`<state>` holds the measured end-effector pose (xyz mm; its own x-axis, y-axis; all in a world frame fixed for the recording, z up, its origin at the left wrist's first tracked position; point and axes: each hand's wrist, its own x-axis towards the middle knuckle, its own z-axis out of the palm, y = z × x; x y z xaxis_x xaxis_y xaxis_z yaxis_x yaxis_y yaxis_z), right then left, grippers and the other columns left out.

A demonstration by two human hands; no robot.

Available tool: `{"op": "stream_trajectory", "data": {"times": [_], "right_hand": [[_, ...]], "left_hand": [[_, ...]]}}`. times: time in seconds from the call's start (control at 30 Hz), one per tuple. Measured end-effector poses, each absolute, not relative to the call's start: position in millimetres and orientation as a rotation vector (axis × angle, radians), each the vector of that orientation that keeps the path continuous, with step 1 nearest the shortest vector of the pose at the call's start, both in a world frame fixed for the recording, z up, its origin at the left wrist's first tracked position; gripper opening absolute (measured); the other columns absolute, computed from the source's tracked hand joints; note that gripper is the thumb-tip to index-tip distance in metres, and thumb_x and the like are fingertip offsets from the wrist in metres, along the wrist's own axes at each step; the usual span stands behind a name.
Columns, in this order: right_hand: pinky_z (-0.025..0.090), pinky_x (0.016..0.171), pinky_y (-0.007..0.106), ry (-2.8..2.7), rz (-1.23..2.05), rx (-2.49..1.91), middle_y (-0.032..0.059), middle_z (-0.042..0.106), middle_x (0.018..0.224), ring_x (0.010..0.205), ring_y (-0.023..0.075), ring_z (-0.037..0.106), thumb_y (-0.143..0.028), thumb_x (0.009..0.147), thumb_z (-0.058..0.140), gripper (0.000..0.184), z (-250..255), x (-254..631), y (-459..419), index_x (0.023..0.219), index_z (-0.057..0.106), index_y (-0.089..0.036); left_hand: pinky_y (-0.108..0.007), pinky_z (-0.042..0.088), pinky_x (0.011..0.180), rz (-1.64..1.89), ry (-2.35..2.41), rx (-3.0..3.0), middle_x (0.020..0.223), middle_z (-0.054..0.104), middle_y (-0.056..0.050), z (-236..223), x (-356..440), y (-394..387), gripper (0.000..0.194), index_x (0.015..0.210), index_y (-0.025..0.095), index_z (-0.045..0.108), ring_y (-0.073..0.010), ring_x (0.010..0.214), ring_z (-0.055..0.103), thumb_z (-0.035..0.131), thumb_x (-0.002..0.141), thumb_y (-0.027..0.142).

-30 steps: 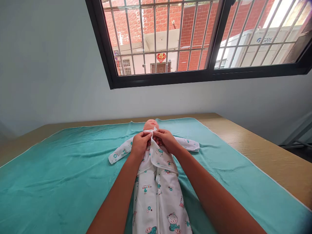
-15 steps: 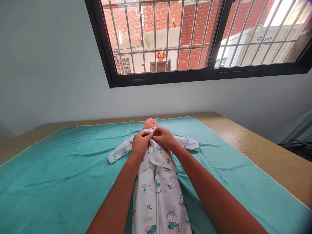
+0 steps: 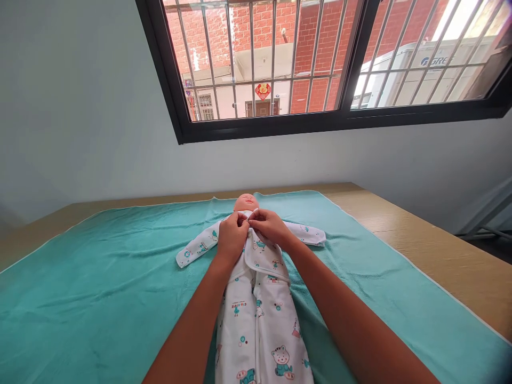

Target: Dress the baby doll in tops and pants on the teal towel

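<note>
A baby doll [image 3: 246,202] lies on its back, dressed in a white baby jacket [image 3: 262,256] and white trousers [image 3: 276,325] printed with small animals. Its sleeves spread out to both sides. At the jacket's neckline my left hand [image 3: 233,230] is closed, pinching the fabric edge. Right beside it, my right hand [image 3: 269,226] also pinches the jacket near the collar, fingertips close to the left ones. My fingers hide the exact spot they grip. Below the hands, the front flap of the jacket lies overlapped across the doll's belly.
A teal blanket [image 3: 120,288] with some wrinkles covers most of the wooden table [image 3: 448,253]. Behind the table rises a pale wall [image 3: 88,106] with a black-framed, barred window [image 3: 260,125]. A metal frame [image 3: 488,218] stands at the far right.
My left hand has turned slightly and its fingers have curled in more at the neckline. My right hand keeps its pinch. The doll and clothes lie almost unchanged.
</note>
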<state>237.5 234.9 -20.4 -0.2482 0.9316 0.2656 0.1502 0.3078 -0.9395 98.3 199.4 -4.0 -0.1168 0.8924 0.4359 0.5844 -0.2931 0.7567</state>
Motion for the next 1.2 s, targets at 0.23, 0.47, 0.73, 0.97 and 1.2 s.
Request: {"op": "stream_trajectory", "data": {"times": [0.23, 0.47, 0.73, 0.97, 1.2], "right_hand": [[0.031, 0.043, 0.019, -1.554, 1.169, -1.014, -0.0043, 0.057, 0.061, 0.049, 0.0084, 0.046, -0.031, 0.074, 0.063, 0.013, -26, 240, 242, 0.078, 0.059, -0.02], [0.032, 0.042, 0.017, -1.56, 1.181, -0.983, -0.0034, 0.058, 0.062, 0.054, 0.0096, 0.052, -0.028, 0.072, 0.064, 0.011, -26, 239, 244, 0.079, 0.059, -0.02], [0.034, 0.045, 0.018, -1.568, 1.152, -0.985, -0.0034, 0.059, 0.061, 0.053, 0.0096, 0.051, -0.023, 0.07, 0.063, 0.01, -27, 237, 243, 0.078, 0.058, -0.019], [0.04, 0.054, 0.02, -1.525, 1.161, -0.952, -0.0013, 0.066, 0.076, 0.062, 0.0102, 0.054, -0.027, 0.072, 0.062, 0.015, -26, 236, 235, 0.085, 0.063, -0.019], [0.036, 0.049, 0.019, -1.547, 1.199, -1.005, -0.0023, 0.061, 0.068, 0.056, 0.0085, 0.049, -0.032, 0.071, 0.068, 0.018, -24, 239, 237, 0.082, 0.065, -0.018]], "left_hand": [[-0.027, 0.042, 0.07, 1.36, 1.494, 1.853, 0.078, 0.068, -0.003, -9, 94, 203, 0.017, 0.097, 0.019, 0.062, -0.0156, 0.068, 0.059, 0.05, 0.085, 0.021], [-0.024, 0.041, 0.064, 1.417, 1.289, 1.711, 0.074, 0.062, 0.001, -17, 91, 209, 0.009, 0.09, 0.021, 0.057, -0.0121, 0.062, 0.053, 0.053, 0.083, 0.022], [-0.02, 0.035, 0.05, 1.405, 1.039, 1.466, 0.071, 0.054, 0.005, -21, 90, 212, 0.008, 0.085, 0.02, 0.054, -0.0076, 0.054, 0.044, 0.057, 0.08, 0.026], [-0.021, 0.042, 0.062, 1.415, 1.01, 1.47, 0.079, 0.059, 0.001, -12, 100, 203, 0.009, 0.089, 0.02, 0.056, -0.0096, 0.067, 0.052, 0.056, 0.081, 0.024], [-0.021, 0.039, 0.048, 1.419, 1.345, 1.381, 0.063, 0.057, 0.003, -9, 93, 209, 0.008, 0.088, 0.02, 0.054, -0.0112, 0.051, 0.051, 0.049, 0.083, 0.025]]}}
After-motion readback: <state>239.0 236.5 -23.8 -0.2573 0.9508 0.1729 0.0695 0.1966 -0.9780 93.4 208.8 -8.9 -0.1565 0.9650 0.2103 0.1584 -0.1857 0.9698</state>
